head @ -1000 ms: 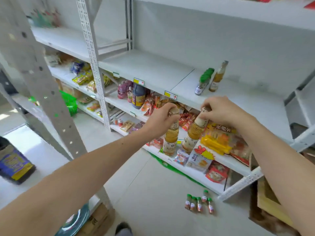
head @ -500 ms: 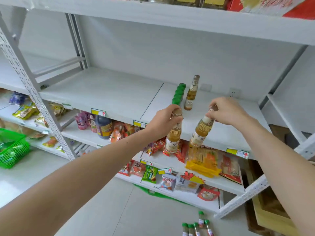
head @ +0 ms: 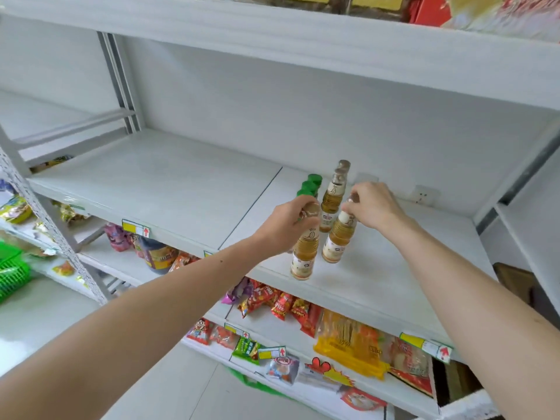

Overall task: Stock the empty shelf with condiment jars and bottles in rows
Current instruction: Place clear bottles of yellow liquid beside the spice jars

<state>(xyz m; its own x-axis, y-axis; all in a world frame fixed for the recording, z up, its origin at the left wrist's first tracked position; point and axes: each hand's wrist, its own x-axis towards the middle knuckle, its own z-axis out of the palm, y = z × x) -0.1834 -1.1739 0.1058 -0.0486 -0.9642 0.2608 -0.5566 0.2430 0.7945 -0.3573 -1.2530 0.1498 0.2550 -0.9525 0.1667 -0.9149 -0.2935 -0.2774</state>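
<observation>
My left hand (head: 289, 221) grips the cap of an amber bottle (head: 304, 254) whose base is at the white shelf (head: 169, 183) near its front edge. My right hand (head: 371, 204) holds the neck of a second amber bottle (head: 338, 241), just right of and behind the first, its base on the shelf. Behind them stands a row of the same amber bottles (head: 332, 198) running toward the back wall. Left of that row is a row of green-capped bottles (head: 310, 184), mostly hidden by my left hand.
The lower shelf (head: 403, 389) holds snack packets and a dark sauce jug (head: 157, 256). A green basket (head: 12, 274) sits at the far left. An upright post (head: 54, 225) stands left. A wall socket (head: 422, 195) is behind my right hand. The upper shelf (head: 303, 47) overhangs.
Both hands rose from in front of the lower shelves and carried the two amber bottles up onto the white shelf, in front of the standing rows. The view tilted upward.
</observation>
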